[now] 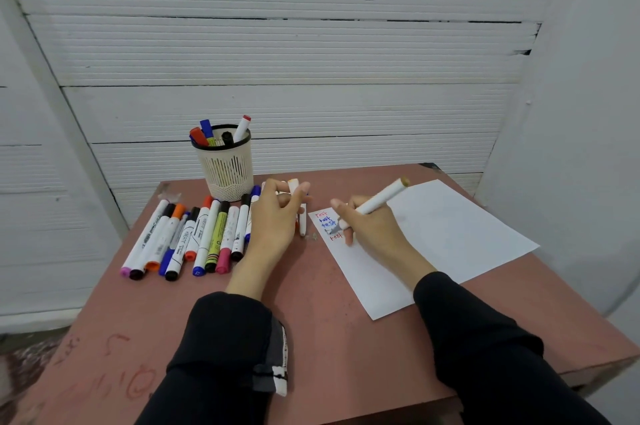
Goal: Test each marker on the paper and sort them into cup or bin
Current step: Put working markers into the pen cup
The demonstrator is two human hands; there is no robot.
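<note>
My right hand (372,227) grips a white marker (379,197) with a tan end, its tip down on the white paper (446,234) beside several small red and blue "test" words (327,223). My left hand (277,216) pinches a small white cap (293,187) above the table, just left of the paper. A row of several capped markers (194,237) lies on the table to the left. The cream mesh cup (227,166) stands behind them with several markers in it.
The reddish table (329,338) ends close behind the cup, at a white ribbed wall. One white marker (302,222) lies under my left hand near the paper's corner. No bin is in view.
</note>
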